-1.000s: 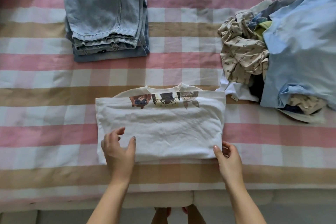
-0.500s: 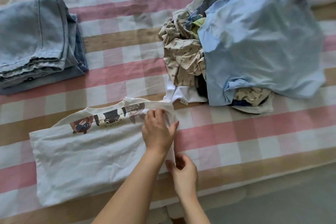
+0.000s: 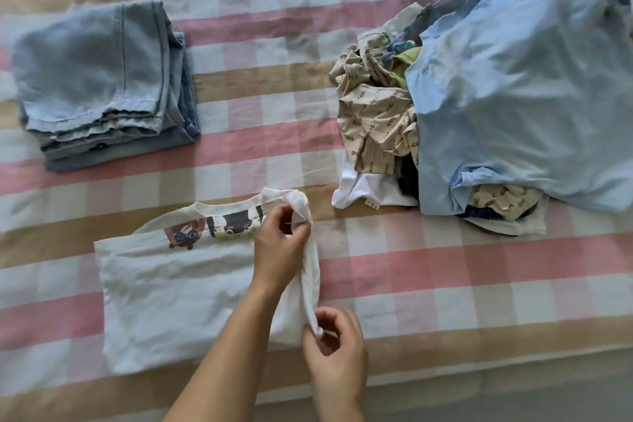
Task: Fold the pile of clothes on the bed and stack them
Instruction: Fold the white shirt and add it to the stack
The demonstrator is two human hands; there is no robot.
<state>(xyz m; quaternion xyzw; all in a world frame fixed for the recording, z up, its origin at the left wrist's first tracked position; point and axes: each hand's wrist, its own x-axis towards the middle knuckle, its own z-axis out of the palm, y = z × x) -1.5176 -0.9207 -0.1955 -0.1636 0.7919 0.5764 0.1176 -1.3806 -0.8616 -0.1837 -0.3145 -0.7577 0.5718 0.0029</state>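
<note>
Nothing here is a container. The bed (image 3: 445, 284), with its pink, tan and white checked cover, carries everything.

In the upper left of the frame sits a stack of folded jeans (image 3: 102, 79), pale denim on top and a darker blue layer beneath. At the upper right lies the pile of unfolded clothes (image 3: 479, 120). A light blue shirt (image 3: 513, 96) is draped over most of it, a crumpled beige patterned garment (image 3: 373, 120) sits at its left side, and a white garment (image 3: 366, 188) pokes out at the lower left corner.

The white T-shirt (image 3: 171, 288) with a cartoon print near its collar lies half-folded at lower centre, well apart from both heaps. My left hand (image 3: 279, 250) reaches across it, and its fingers pinch the right edge up by the collar. My right hand (image 3: 334, 349) has its fingers curled round the same edge at the near corner. Between the two hands that edge stands bunched up off the bed.

A second ago both my hands were at the near hem and the shirt lay flat as a neat rectangle. Half a second ago my left hand was already at the collar corner, though the side still lay low. Now the edge is gathered and lifted. The jeans and the pile lie as they did.
</note>
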